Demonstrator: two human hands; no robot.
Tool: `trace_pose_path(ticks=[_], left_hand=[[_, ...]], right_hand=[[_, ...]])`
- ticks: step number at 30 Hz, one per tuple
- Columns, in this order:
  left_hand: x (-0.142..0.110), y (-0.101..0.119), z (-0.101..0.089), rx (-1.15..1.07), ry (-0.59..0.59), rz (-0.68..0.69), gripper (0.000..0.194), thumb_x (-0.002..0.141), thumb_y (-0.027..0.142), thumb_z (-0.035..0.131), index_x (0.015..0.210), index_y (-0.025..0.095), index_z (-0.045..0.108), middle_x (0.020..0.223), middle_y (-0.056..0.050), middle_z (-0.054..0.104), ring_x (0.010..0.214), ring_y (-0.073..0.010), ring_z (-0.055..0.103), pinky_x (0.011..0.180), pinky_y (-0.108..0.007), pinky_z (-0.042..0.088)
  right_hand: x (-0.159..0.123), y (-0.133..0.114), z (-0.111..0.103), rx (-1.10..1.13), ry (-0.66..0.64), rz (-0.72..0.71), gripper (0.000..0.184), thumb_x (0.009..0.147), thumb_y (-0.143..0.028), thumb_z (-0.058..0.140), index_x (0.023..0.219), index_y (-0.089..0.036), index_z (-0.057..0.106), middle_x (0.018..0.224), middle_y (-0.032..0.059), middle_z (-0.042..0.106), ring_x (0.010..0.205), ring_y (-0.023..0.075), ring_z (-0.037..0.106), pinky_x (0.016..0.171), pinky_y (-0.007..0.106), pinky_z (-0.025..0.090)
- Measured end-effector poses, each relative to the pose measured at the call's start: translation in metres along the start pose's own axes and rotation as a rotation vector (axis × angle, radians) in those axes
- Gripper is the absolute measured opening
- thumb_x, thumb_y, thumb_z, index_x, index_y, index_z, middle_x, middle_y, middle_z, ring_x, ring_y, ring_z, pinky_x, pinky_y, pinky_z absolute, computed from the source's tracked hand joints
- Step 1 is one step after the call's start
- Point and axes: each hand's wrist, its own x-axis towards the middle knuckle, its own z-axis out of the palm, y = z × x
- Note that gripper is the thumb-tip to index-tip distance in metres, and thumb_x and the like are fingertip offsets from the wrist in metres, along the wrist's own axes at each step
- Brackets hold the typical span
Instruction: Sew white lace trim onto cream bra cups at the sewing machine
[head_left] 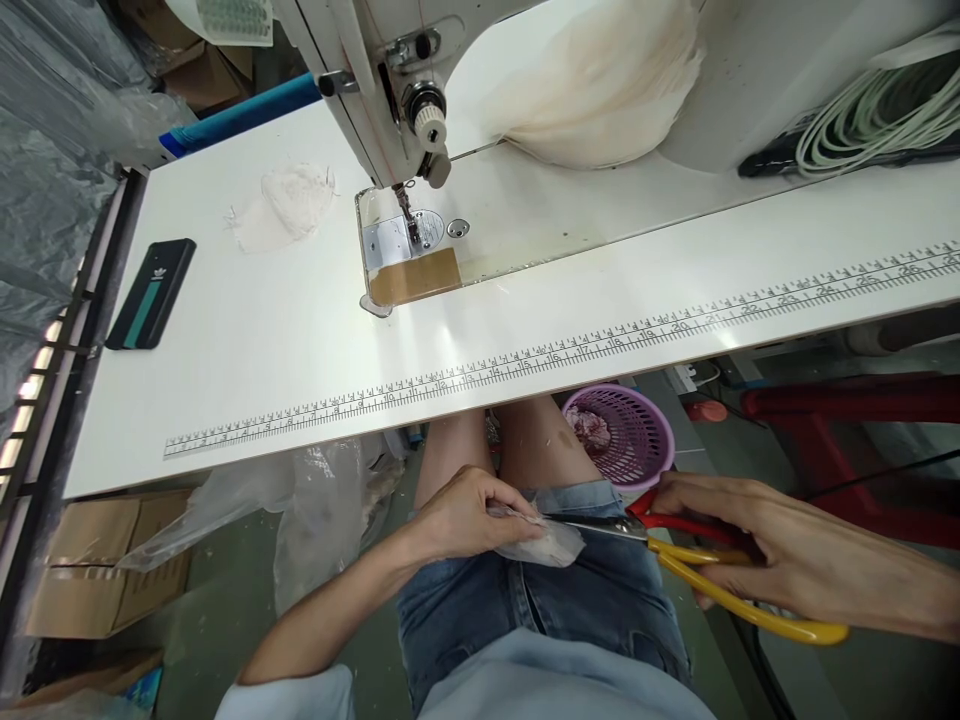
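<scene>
Above my lap, my left hand (480, 515) pinches a small piece of thin, whitish sheer fabric (551, 545), its lower part hanging free. My right hand (739, 540) grips scissors (675, 550) with one red and one yellow handle. Their blades point left and reach the upper edge of the fabric, close to my left fingertips. Whether the blades are cutting into it I cannot tell. Beyond my hands stands a white sewing machine (420, 120), its needle over the metal plate.
A ruler strip (555, 355) runs along the front of the white table (285, 340). On the table lie a dark phone-like object (152, 293), pale fabric pieces (289, 205) and a fabric stack (600, 90). A purple basket (637, 430) and cardboard box (112, 560) stand below.
</scene>
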Motion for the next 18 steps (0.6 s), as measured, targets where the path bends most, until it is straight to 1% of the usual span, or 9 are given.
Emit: trace_pose_path(ticks=[3, 7, 11, 14, 18], left_hand=[[0.0, -0.001, -0.001, -0.087, -0.023, 0.005, 0.032, 0.071, 0.041, 0.069, 0.086, 0.014, 0.074, 0.083, -0.007, 0.073, 0.073, -0.0161, 0.063, 0.063, -0.02, 0.045], [-0.001, -0.001, -0.003, -0.161, -0.039, -0.059, 0.034, 0.064, 0.041, 0.075, 0.083, 0.012, 0.075, 0.079, -0.008, 0.073, 0.07, -0.0169, 0.064, 0.061, -0.021, 0.046], [0.0, -0.002, -0.005, -0.248, -0.048, -0.099, 0.034, 0.06, 0.039, 0.078, 0.082, 0.013, 0.075, 0.077, -0.008, 0.073, 0.069, -0.0168, 0.065, 0.062, -0.022, 0.047], [0.001, -0.003, -0.005, -0.296, -0.043, -0.11, 0.033, 0.059, 0.038, 0.079, 0.081, 0.014, 0.075, 0.077, -0.007, 0.073, 0.069, -0.0163, 0.064, 0.064, -0.022, 0.048], [0.002, -0.005, -0.004, -0.274, -0.029, -0.115, 0.035, 0.059, 0.041, 0.078, 0.081, 0.013, 0.075, 0.073, -0.008, 0.072, 0.065, -0.0153, 0.062, 0.062, -0.023, 0.047]], right_hand=[[0.0, 0.003, -0.001, -0.006, 0.013, 0.004, 0.037, 0.074, -0.032, 0.058, 0.111, -0.029, 0.058, 0.111, 0.0036, 0.061, 0.098, 0.0262, 0.057, 0.079, 0.033, 0.046], [0.001, -0.002, -0.001, -0.011, 0.048, -0.021, 0.035, 0.072, -0.028, 0.057, 0.107, -0.027, 0.061, 0.107, 0.0046, 0.064, 0.093, 0.0265, 0.06, 0.074, 0.031, 0.047], [0.001, -0.005, 0.002, 0.0, 0.063, -0.057, 0.033, 0.074, -0.031, 0.057, 0.107, -0.027, 0.062, 0.107, 0.0051, 0.064, 0.092, 0.0262, 0.06, 0.07, 0.029, 0.047], [0.0, -0.002, 0.005, -0.006, 0.053, -0.062, 0.032, 0.075, -0.034, 0.059, 0.106, -0.027, 0.061, 0.105, 0.0043, 0.064, 0.09, 0.025, 0.06, 0.072, 0.03, 0.047], [0.0, 0.002, 0.01, -0.023, 0.059, -0.039, 0.032, 0.075, -0.037, 0.062, 0.106, -0.029, 0.062, 0.104, 0.0032, 0.064, 0.09, 0.0235, 0.06, 0.074, 0.029, 0.048]])
